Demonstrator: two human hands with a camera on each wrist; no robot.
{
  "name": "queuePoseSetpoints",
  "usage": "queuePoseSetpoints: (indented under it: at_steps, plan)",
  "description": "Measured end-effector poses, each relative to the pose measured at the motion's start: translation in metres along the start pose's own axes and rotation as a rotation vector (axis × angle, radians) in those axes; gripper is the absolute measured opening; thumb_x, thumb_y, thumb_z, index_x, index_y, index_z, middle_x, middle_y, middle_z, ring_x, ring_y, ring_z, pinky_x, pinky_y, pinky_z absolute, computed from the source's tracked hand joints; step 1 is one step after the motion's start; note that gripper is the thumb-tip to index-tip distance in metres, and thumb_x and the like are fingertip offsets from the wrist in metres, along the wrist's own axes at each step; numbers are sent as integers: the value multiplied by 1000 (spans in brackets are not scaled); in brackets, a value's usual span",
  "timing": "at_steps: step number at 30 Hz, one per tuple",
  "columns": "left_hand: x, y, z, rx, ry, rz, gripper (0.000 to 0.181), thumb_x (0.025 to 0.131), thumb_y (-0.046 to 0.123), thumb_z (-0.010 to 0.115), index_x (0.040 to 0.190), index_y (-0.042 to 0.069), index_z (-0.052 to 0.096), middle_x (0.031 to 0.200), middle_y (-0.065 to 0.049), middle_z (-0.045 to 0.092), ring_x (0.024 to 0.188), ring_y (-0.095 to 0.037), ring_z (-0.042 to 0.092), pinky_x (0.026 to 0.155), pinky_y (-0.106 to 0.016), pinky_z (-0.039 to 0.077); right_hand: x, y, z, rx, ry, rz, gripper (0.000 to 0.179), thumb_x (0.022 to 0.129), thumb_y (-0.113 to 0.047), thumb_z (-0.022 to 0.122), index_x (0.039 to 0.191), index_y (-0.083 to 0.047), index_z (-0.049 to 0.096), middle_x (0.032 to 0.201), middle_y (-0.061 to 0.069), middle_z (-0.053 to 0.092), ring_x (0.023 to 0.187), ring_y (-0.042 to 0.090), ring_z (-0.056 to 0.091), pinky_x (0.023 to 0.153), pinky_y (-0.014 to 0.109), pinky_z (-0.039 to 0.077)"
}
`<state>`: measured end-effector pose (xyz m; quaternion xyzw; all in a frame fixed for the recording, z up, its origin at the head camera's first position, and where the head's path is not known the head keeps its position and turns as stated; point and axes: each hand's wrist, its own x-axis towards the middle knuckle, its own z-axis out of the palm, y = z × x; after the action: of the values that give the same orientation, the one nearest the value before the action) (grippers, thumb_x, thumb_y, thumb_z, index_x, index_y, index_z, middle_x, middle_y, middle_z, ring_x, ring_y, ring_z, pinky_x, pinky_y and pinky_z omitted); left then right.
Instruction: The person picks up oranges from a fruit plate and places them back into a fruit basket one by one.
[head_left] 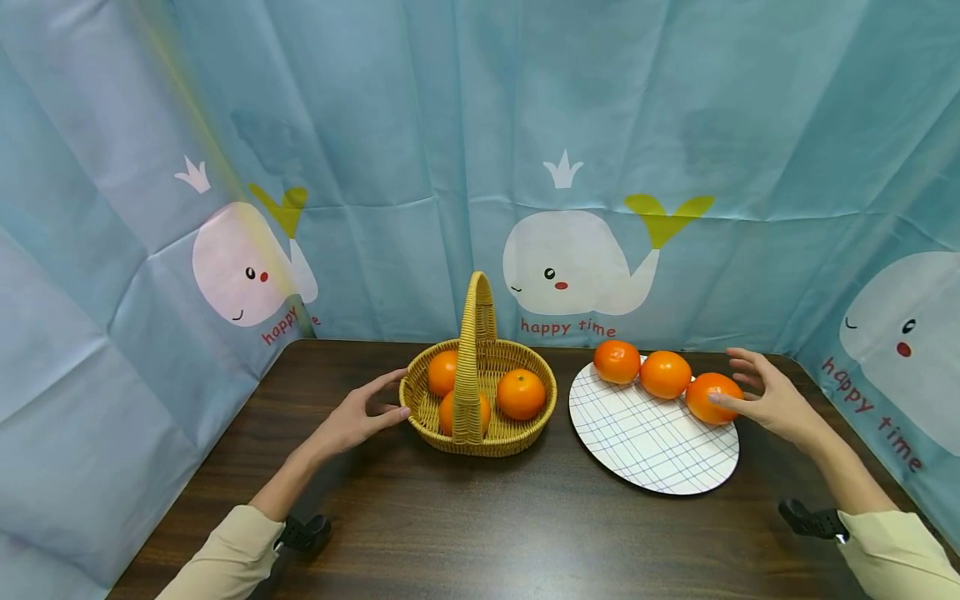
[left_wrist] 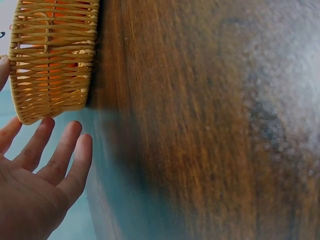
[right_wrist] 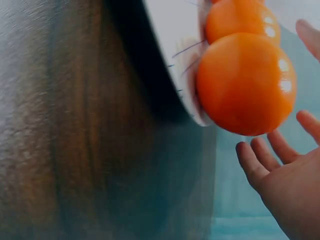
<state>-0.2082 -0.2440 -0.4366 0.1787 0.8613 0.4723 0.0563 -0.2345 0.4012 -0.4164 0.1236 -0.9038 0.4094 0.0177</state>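
A yellow wicker basket [head_left: 487, 446] with a tall arched handle holds several oranges [head_left: 521, 394]. My left hand [head_left: 360, 412] is at its left side, thumb and fingers spread, fingertips right at the rim. In the left wrist view the fingers [left_wrist: 65, 155] are extended beside the woven wall. To the right, a round white plate [head_left: 652, 450] with a blue grid bears three glossy orange fruits in a row along its far edge. Around the rightmost fruit [head_left: 712, 398] my right hand [head_left: 780, 404] is spread, its thumb overlapping it in the head view; in the right wrist view the fingertips [right_wrist: 242, 150] are just below it.
Both things stand on a dark wood-grain table [head_left: 480, 533], the plate a short gap right of the basket. A light blue curtain [head_left: 420, 167] printed with whales hangs behind the table and along both sides. A black band [head_left: 300, 533] is on each wrist.
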Motion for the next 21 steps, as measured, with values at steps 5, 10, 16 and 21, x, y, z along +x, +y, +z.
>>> queuePoseSetpoints:
  at_steps: [5, 10, 16, 21]
  plan:
    - [0, 0, 0, -22, -6, 0, 68, 100, 24, 69, 158, 8, 36, 147, -26, 45, 117, -44, 61, 92, -46, 54, -1, 4, 7, 1, -34, 2, 87, 92, -15, 77, 155, 7, 21, 147, 41, 27, 127, 60, 36, 96, 67, 43]
    - [1, 0, 0, -44, -13, 8, 68, 100, 22, 69, 158, 8, 36, 147, -27, 44, 117, -44, 61, 91, -43, 55, -2, 9, 11, -34, -34, 1, 86, 90, -18, 79, 152, 8, 26, 144, 40, 33, 119, 52, 45, 82, 24, 50]
    - [1, 1, 1, -48, -8, 13, 68, 100, 21, 69, 158, 7, 36, 148, -28, 43, 116, -43, 62, 90, -40, 55, -1, 10, 14, -80, 16, -29, 69, 89, -19, 81, 140, 9, 43, 130, 32, 50, 99, 30, 56, 75, 18, 49]
    - [0, 0, 1, -58, -7, 17, 68, 100, 21, 69, 157, 7, 36, 149, -28, 43, 116, -43, 62, 90, -39, 55, -1, 9, 13, -107, 36, -29, 64, 88, -20, 83, 135, 8, 48, 125, 29, 55, 94, 27, 56, 73, 20, 50]
